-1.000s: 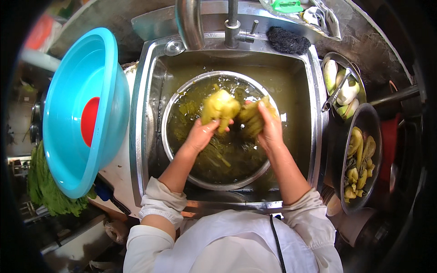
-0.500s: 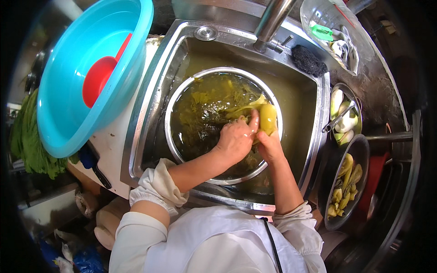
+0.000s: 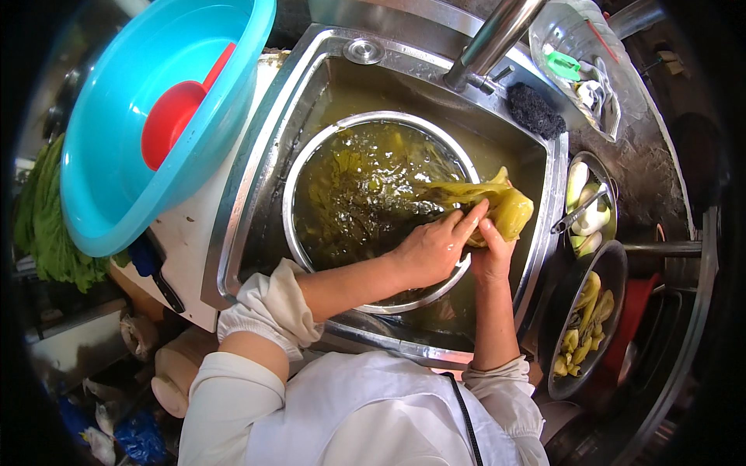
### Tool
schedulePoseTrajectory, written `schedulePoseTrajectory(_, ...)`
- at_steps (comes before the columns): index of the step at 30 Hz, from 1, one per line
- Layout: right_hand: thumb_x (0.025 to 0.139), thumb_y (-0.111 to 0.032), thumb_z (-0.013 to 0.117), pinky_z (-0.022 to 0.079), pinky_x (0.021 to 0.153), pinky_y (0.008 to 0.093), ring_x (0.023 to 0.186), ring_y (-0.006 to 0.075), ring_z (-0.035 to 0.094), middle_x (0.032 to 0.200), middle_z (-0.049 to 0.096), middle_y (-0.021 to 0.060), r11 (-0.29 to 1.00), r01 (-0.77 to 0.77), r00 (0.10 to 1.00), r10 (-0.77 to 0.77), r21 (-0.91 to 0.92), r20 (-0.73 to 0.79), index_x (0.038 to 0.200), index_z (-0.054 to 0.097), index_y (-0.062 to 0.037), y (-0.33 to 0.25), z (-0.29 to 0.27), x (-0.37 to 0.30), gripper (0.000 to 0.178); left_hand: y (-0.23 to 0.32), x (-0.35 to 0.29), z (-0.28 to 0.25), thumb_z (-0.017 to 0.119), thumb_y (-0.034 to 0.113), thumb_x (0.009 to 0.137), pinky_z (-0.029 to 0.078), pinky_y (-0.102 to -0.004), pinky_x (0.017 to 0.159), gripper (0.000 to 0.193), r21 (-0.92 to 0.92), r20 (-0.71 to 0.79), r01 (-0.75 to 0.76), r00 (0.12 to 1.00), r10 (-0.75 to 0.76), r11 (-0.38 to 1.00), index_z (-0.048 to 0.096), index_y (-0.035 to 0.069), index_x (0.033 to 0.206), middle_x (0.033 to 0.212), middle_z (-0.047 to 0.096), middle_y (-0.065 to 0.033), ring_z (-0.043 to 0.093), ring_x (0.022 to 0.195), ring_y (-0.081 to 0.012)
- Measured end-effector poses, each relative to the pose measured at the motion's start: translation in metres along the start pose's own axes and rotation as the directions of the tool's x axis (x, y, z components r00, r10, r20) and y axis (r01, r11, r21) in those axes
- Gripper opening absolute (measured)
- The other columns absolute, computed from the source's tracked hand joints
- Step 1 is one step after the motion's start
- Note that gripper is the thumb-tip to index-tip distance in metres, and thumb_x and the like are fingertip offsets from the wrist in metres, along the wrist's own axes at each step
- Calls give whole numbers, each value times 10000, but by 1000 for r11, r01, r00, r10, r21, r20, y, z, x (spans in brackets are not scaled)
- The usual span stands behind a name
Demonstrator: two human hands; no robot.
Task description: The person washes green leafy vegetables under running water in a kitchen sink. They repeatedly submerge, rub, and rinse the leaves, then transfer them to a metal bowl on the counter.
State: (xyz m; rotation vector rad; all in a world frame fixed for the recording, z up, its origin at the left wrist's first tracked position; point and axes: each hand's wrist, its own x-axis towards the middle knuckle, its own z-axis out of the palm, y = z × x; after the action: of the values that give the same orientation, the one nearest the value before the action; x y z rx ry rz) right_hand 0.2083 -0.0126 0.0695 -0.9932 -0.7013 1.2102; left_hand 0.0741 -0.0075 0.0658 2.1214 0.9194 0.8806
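Observation:
A yellow-green pickled mustard green [image 3: 511, 215] is held above the right rim of a round metal basin [image 3: 289, 203], its dark wet leaves trailing left toward the water. My right hand [image 3: 493, 252] grips its thick stem end from below, thumb up. Pressed against the leaf side next to the stem, my left hand [image 3: 435, 247] holds it too; its fingertips are partly hidden among the leaves. Loose leafy greens [image 3: 365, 182] float in the rippling, murky water of the basin, which sits inside a steel sink [image 3: 256, 175] also holding water.
At left, a turquoise tub [image 3: 101, 155] with a red ladle [image 3: 171, 120] stands above a white board, near a dark-handled knife [image 3: 167, 291] and leafy greens [image 3: 50, 225]. The faucet [image 3: 493, 43] and black scrubber [image 3: 536, 111] are behind; bowls of vegetables [image 3: 584, 326] stand at right.
Both hands have moved right with the mustard green, from over the basin to its right rim. Its leaves now stretch out longer to the left. The whole view has shifted slightly.

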Motion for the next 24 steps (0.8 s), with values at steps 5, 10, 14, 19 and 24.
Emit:
schedulePoseTrajectory(5,720,-82,596,371,946,368,1108,246,458,1222,449,118,989,123,992,-125,-79,-12,1334,296,-45,-17,-18,7,685,-66,-19,4,473,-47,677,447,-387,764,318,47,24,-118,993,117,992,631,37,940,864,560,-148,542,790,-299)
schedulePoseTrajectory(10,719,-77,613,388,919,361,1072,243,482,1188,475,109,979,139,988,-148,-151,-48,1290,335,-18,-18,-22,4,639,-182,7,25,441,28,784,451,-372,820,249,135,-174,632,774,-609,764,613,41,965,1014,568,-174,552,930,-332)
schedulePoseTrajectory(14,707,-84,623,390,922,354,1078,248,481,1193,462,121,984,112,992,-119,-139,-46,1300,325,-33,-16,-28,-7,666,-234,1,36,513,131,780,454,-370,844,246,454,220,675,547,-808,581,604,34,988,995,599,-194,567,958,-338)
schedulePoseTrajectory(19,714,-91,617,386,928,357,1089,248,470,1199,460,116,995,21,993,-32,-98,-110,1312,313,-24,-20,-40,-11,674,-237,-18,-4,548,234,824,452,-352,789,287,-44,120,718,694,-710,694,608,40,1027,978,613,-160,586,902,-250)
schedulePoseTrajectory(24,687,-82,642,361,942,346,1105,236,454,1209,457,106,979,100,991,-114,-179,-71,1321,311,-27,-19,-32,-10,718,-181,-12,-60,605,164,788,477,-371,749,306,365,-246,522,853,-461,771,572,130,1091,934,627,-146,600,840,-311)
